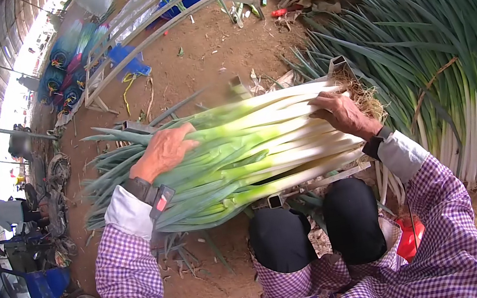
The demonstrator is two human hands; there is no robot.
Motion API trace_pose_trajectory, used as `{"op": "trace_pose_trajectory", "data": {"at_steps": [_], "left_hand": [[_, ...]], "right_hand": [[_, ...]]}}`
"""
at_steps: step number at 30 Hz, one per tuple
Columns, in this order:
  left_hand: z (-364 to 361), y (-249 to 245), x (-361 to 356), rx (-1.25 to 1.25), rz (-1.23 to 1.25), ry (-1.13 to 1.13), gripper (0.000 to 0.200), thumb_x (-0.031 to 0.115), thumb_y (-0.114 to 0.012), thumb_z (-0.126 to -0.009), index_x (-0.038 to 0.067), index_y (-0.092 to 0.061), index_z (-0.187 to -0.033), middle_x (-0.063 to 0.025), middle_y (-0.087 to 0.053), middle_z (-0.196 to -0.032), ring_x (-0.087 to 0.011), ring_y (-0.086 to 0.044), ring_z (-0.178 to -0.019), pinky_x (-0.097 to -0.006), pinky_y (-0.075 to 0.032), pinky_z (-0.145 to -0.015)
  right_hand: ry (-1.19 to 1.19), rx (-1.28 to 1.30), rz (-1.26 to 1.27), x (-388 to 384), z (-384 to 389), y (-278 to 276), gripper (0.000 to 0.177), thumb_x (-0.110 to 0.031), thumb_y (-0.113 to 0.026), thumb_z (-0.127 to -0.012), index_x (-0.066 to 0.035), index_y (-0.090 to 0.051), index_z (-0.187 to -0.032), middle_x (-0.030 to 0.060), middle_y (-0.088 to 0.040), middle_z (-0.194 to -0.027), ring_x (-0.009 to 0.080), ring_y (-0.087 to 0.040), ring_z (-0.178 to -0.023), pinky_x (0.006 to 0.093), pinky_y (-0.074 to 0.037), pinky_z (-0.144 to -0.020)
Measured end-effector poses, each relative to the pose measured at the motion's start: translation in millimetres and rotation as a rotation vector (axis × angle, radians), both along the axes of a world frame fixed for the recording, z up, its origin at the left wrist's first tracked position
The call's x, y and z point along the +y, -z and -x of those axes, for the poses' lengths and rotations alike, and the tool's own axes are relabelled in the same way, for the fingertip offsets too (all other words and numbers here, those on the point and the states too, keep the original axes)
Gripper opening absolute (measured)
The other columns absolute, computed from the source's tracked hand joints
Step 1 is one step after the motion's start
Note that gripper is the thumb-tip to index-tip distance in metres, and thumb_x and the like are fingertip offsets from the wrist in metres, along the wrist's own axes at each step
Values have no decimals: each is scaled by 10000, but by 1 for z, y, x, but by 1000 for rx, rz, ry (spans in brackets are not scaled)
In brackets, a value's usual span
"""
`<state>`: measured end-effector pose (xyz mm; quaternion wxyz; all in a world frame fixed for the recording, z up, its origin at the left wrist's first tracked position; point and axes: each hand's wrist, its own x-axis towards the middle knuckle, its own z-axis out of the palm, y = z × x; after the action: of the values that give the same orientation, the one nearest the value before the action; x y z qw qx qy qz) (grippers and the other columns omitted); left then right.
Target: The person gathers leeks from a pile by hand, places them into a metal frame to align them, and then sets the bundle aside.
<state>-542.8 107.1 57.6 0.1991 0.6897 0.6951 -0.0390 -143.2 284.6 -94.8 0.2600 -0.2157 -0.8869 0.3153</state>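
Note:
A thick bundle of long green onions [239,155] lies sideways across a metal frame [318,181] in front of me, white stalks to the right, green leaves to the left. My left hand [163,151] rests palm down on the green part of the bundle. My right hand [342,114] presses on the white stalks near the root ends [364,95]. Both arms wear purple checked sleeves. My knees in black trousers [316,224] are just below the bundle.
A large heap of green onions [459,83] lies at the right. Metal bars [168,20], blue sheeting and rags sit at the back on bare brown soil [200,61]. A red object [411,237] lies by my right knee. Machinery [39,268] stands at the left.

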Motion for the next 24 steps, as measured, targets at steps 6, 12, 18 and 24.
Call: {"op": "trace_pose_trajectory", "data": {"at_steps": [6,12,18,24], "left_hand": [[40,26,33,-251,122,-30,397,343,-634,-1001,0,-645,-1201,-173,-684,-1092,-284,-653,-1064,-406,-485,-917],[51,36,38,-433,157,-215,380,331,-641,-998,-17,-657,-1150,-103,-687,-1031,-198,-621,-984,-370,-481,-888],[54,47,43,-405,105,-208,337,299,-643,-1000,-27,-716,-1043,-77,-705,-918,-155,-630,-886,-339,-495,-818],[52,48,38,-342,40,-186,338,297,-645,-978,-32,-708,-1025,-109,-706,-915,-199,-649,-884,-357,-496,-823]], "right_hand": [[65,-63,-103,13,14,-8,203,-151,-695,-949,-23,-674,-1105,163,-705,-976,400,-685,-877,475,-541,-755],[167,-54,-255,31,27,-17,178,-206,-661,-938,-67,-665,-1050,125,-665,-866,361,-669,-817,461,-518,-705],[22,-199,-97,63,31,-10,335,-188,-796,-825,-55,-705,-1118,145,-716,-991,366,-694,-983,460,-548,-836],[206,-418,50,43,6,-25,360,-283,-841,-755,-86,-722,-1032,146,-725,-937,373,-705,-929,480,-548,-802]]}}
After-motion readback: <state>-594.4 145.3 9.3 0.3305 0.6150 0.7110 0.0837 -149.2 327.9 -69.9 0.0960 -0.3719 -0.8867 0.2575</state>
